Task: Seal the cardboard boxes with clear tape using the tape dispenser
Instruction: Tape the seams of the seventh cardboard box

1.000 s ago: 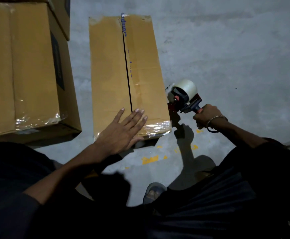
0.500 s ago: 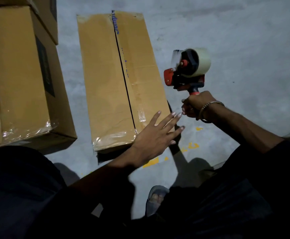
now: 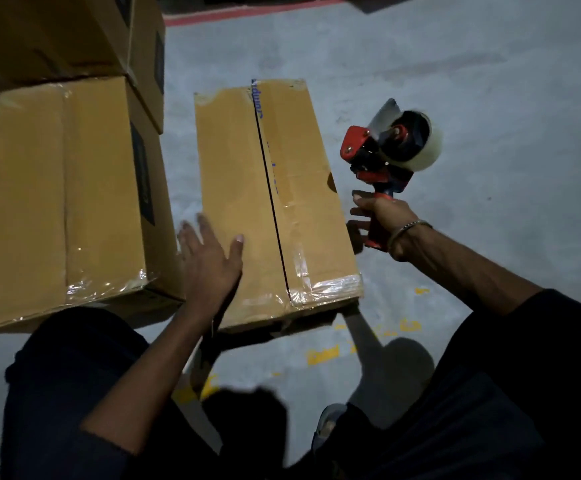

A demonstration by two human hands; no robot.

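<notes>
A long cardboard box [image 3: 233,188] lies on the floor in front of me, its centre seam a dark open line, with clear tape across its near end. My left hand [image 3: 209,261] lies with fingers spread on the box's near left corner. My right hand [image 3: 382,220] grips the red handle of a tape dispenser [image 3: 393,147] with a roll of clear tape, held in the air just right of the box and apart from it.
A larger taped cardboard box [image 3: 64,202] stands close on the left, with another box [image 3: 60,32] stacked behind it. Grey concrete floor [image 3: 455,81] stretches to the right, with a red line at the far edge. My knees and a sandalled foot [image 3: 330,424] are at the bottom.
My right hand lifted the dispenser from the box's near right corner into the air. My left hand left the box top, swung right, then came back to the near left corner.
</notes>
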